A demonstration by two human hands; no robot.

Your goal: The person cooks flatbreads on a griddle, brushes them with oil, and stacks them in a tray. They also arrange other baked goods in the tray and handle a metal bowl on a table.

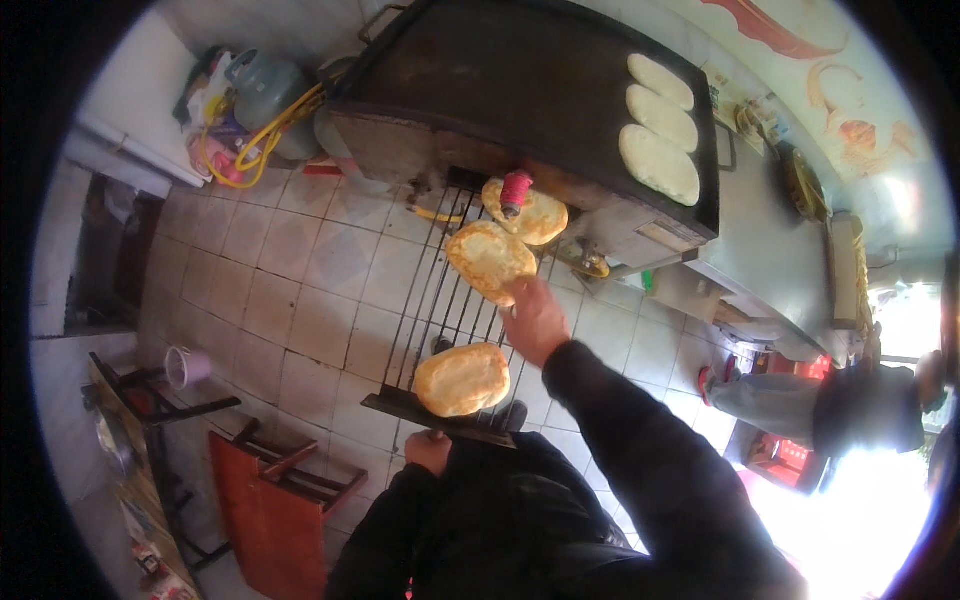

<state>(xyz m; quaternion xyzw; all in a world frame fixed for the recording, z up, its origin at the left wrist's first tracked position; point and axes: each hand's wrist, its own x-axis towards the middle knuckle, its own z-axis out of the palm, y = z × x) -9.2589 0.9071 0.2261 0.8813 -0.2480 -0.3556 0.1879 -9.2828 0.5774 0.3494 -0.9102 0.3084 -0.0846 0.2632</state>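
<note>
A wire oven rack (420, 322) is drawn out from under a griddle oven, above the tiled floor. Three browned flatbreads lie along it: a far flatbread (547, 217) partly under the oven's edge, a middle flatbread (487, 259) overlapping it, and a near flatbread (463, 379) by the front plate. My right hand (537, 321) reaches over the rack and pinches the near edge of the middle flatbread. Curled against the rack's metal front plate (442, 421) is my left hand (428, 451); its grip is partly hidden. A red-wrapped handle (516, 191) juts from the oven front.
Three pale dough pieces (660, 120) lie at the right end of the dark griddle top (495, 67). A gas cylinder (270, 97) with a yellow hose stands left. Red stool (262, 502) and bucket (187, 367) are lower left. Another person (825, 409) stands right, beside a counter (772, 255).
</note>
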